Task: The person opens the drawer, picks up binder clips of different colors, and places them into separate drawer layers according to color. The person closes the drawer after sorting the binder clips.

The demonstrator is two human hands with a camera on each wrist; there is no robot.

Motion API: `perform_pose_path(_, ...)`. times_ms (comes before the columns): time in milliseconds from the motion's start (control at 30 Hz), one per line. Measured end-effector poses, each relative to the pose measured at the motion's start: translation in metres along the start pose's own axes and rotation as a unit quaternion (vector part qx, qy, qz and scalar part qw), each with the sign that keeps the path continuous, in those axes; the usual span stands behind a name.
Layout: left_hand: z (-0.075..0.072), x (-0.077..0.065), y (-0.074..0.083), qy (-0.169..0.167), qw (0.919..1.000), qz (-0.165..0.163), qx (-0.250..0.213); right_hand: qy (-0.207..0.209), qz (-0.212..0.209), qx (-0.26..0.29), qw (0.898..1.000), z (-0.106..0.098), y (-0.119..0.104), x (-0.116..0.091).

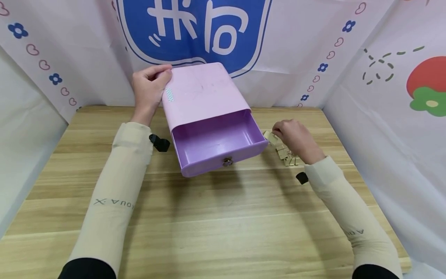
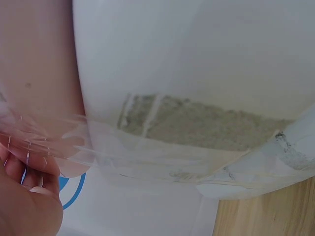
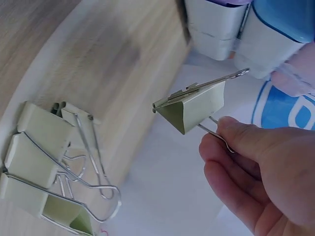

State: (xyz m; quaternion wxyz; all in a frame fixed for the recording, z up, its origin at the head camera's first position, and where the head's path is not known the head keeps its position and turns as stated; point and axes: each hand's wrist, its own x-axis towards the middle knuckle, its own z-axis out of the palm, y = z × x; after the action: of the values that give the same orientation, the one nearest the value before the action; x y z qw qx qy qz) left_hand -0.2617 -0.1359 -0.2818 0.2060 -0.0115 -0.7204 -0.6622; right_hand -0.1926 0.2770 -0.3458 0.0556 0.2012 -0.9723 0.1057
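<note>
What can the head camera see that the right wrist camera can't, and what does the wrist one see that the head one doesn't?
Only head: inside the open purple drawer, its metal knob, and pale sleeves on both arms.

Only right wrist: a shiny blue part and, clearly, the right hand pinching a binder clip by its wire handle.

Both: that hand, other clips, the wooden table and the blue-and-white logo.
</note>
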Motion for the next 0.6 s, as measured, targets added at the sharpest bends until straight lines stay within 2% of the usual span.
perform_pose_path(600,-0.001,0.005,-0.007,-0.001,1.0000,-0.002,0.006,0.097,-0.026,0.014,0.995,-0.032,-0.018,-0.017)
